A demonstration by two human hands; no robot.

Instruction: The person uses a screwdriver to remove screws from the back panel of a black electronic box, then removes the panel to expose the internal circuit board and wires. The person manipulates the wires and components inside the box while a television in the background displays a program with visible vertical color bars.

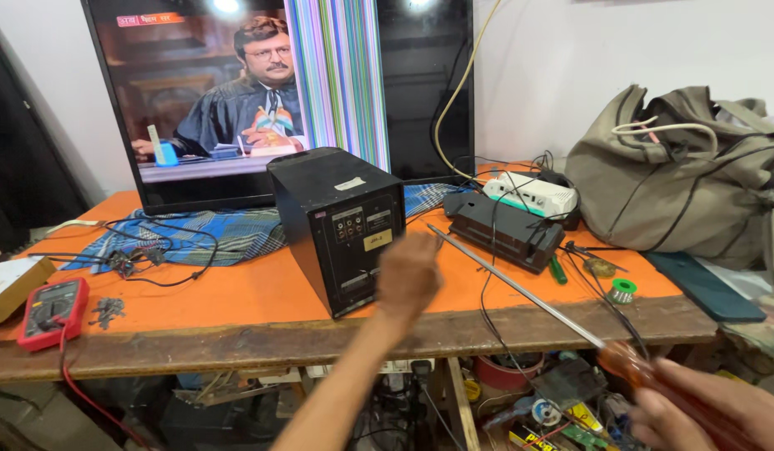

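Head camera is looking down on an orange workbench. Left hand is resting, fingers curled, against the front face of a black box-shaped unit standing upright near the bench's front edge. Right hand is gripping the amber handle of a long screwdriver, fingers wrapped round it. Its thin shaft is running diagonally, tip pointing up-left toward the black unit, lying over the bench edge. Below the bench, an open bin is holding spools and small parts.
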